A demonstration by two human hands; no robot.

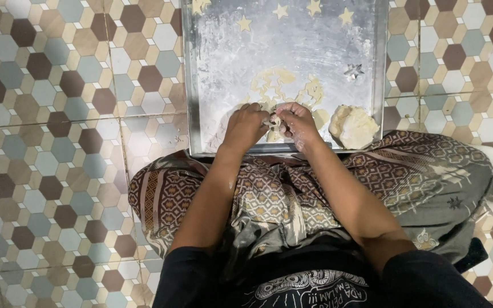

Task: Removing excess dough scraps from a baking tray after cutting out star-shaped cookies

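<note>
Our left hand (245,126) and right hand (295,122) pinch a dough scrap (273,122), lifting it off the floured tray (192,85); dough ball (353,126) right.

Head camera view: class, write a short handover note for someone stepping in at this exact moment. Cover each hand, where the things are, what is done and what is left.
Left hand and right hand: together at the near edge of the floured metal tray, pinching a small piece of dough between the fingertips.
Things: dough lump at the tray's near right corner; star cutter on the right side; rolled dough sheet with star holes just beyond the hands.
Done: cut stars laid along the far edge.
Left: the sheet's scraps and the lump remain uncut.
</note>
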